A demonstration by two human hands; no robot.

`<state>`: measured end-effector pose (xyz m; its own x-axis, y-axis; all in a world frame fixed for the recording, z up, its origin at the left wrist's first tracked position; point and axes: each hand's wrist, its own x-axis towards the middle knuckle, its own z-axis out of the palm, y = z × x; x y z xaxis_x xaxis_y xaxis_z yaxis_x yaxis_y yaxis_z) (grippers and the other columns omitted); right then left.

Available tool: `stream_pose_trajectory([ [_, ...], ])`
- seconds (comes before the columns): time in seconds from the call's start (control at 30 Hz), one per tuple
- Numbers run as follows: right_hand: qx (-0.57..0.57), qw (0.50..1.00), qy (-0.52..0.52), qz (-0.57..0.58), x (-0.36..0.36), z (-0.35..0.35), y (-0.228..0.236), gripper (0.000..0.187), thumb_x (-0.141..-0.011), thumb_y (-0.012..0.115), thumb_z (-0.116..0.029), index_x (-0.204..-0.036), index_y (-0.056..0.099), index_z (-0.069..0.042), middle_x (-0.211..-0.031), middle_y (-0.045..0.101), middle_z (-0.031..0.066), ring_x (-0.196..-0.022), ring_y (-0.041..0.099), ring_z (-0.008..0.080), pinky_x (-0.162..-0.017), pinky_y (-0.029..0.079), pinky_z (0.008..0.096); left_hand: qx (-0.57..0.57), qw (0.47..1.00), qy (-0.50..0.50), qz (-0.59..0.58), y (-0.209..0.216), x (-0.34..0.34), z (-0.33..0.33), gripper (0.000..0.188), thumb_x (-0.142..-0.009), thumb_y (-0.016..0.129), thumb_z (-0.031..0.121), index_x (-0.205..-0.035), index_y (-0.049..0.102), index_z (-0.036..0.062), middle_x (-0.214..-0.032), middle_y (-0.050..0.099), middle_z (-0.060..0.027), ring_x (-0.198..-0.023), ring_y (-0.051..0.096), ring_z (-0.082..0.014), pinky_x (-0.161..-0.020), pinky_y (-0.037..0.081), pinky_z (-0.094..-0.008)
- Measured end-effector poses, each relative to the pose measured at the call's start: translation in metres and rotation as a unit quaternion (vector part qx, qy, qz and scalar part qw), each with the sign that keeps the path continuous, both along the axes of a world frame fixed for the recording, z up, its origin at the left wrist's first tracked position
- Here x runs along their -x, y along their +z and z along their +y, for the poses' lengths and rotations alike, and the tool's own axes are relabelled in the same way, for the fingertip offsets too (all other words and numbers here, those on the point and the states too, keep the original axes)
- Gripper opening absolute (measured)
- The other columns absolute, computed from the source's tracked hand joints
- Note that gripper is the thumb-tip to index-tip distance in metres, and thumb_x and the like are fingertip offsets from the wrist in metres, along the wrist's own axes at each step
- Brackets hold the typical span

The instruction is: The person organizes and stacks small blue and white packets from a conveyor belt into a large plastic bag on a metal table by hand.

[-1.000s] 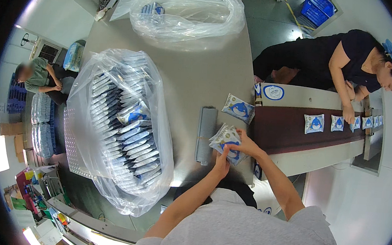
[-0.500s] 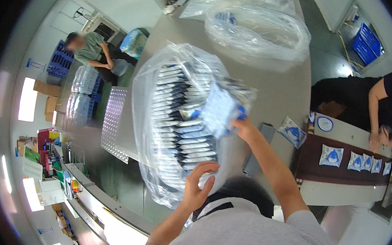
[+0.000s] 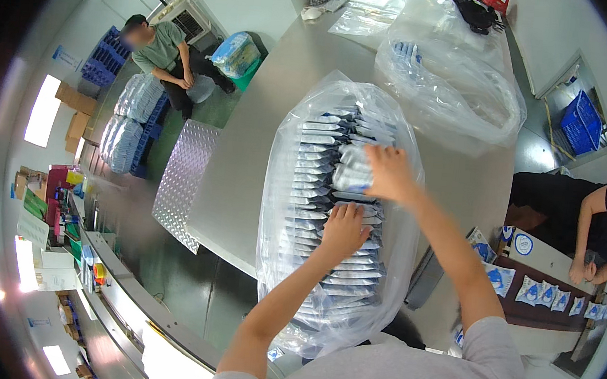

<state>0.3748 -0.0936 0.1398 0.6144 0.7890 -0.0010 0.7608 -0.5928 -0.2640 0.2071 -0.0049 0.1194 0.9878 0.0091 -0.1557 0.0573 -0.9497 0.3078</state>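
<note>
A large clear plastic bag (image 3: 271, 208) lies on the grey table in front of me, its mouth spread wide. Inside, small white-and-blue sealed packets (image 3: 312, 185) stand on edge in two long rows. Over the right row, my right hand (image 3: 392, 174) is closed on a few packets (image 3: 352, 169), which lie flatter than the others; its fingertips partly hide them. Just nearer to me, my left hand (image 3: 345, 232) rests palm down on the packets, fingers stretched out and thumb apart, holding nothing.
Another clear bag (image 3: 453, 105) with a few packets lies at the table's far right. To the right, a brown conveyor belt (image 3: 510, 313) carries a line of packets beside a seated co-worker (image 3: 603, 227). Another person (image 3: 164, 57) sits at the far left.
My right hand has brought the packets down into the bag's right row. My left hand has moved from the near edge onto the packets. The view has shifted left.
</note>
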Motion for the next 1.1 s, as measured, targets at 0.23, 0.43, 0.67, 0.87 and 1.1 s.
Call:
stream_pose_trajectory([
  [0.23, 0.003, 1.000, 0.006, -0.024, 0.064, 0.024, -0.047, 0.079, -0.079, 0.058, -0.049, -0.140, 0.032, -0.005, -0.130, 0.043, 0.0175, -0.123, 0.036, 0.0351, -0.101, 0.022, 0.0606, 0.226, 0.954, 0.113, -0.161, 0.013, 0.027, 0.025, 0.043, -0.085, 0.055, 0.018, -0.121, 0.047, -0.0029, -0.121, 0.047, -0.0252, -0.117, 0.043, -0.0419, -0.100, 0.035, -0.0476],
  [0.43, -0.079, 0.994, 0.037, -0.061, 0.073, 0.018, -0.057, 0.074, -0.081, 0.054, -0.048, -0.140, 0.034, -0.009, -0.143, 0.035, 0.0123, -0.136, 0.024, 0.0309, -0.106, 0.012, 0.0639, 0.155, 0.943, 0.065, -0.286, -0.060, -0.069, 0.037, 0.047, -0.096, 0.037, 0.030, -0.136, 0.039, 0.0052, -0.136, 0.042, -0.0159, -0.127, 0.037, -0.0349, -0.107, 0.022, -0.0527],
  [0.67, -0.071, 0.995, 0.002, 0.073, 0.152, -0.131, -0.006, 0.052, -0.079, 0.065, -0.031, -0.124, 0.052, -0.009, -0.137, 0.043, 0.0099, -0.133, 0.032, 0.0275, -0.105, 0.025, 0.0558, -0.144, 0.977, 0.055, -0.146, -0.058, -0.067, 0.004, 0.053, -0.095, 0.038, 0.038, -0.140, 0.033, 0.0090, -0.137, 0.042, -0.0124, -0.130, 0.034, -0.0286, -0.110, 0.020, -0.0482],
  [0.87, -0.221, 0.958, -0.152, 0.100, 0.150, -0.330, 0.013, 0.028, -0.077, 0.062, -0.013, -0.105, 0.061, -0.009, -0.113, 0.057, 0.0092, -0.111, 0.050, 0.0295, -0.098, 0.037, 0.0418, -0.139, 0.976, 0.044, -0.164, -0.057, -0.052, 0.018, 0.055, -0.099, 0.028, 0.041, -0.143, 0.026, 0.0085, -0.146, 0.031, -0.0123, -0.137, 0.024, -0.0282, -0.111, 0.016, -0.0466],
  [1.1, 0.154, 0.952, -0.260, 0.040, 0.084, -0.558, -0.039, 0.047, -0.073, 0.070, -0.018, -0.116, 0.053, -0.015, -0.117, 0.056, 0.0053, -0.110, 0.052, 0.0262, -0.085, 0.045, 0.0420, -0.081, 0.973, 0.049, -0.212, -0.072, -0.038, 0.017, 0.056, -0.098, 0.036, 0.036, -0.143, 0.025, 0.0048, -0.144, 0.031, -0.0193, -0.136, 0.024, -0.0357, -0.108, 0.022, -0.0500],
])
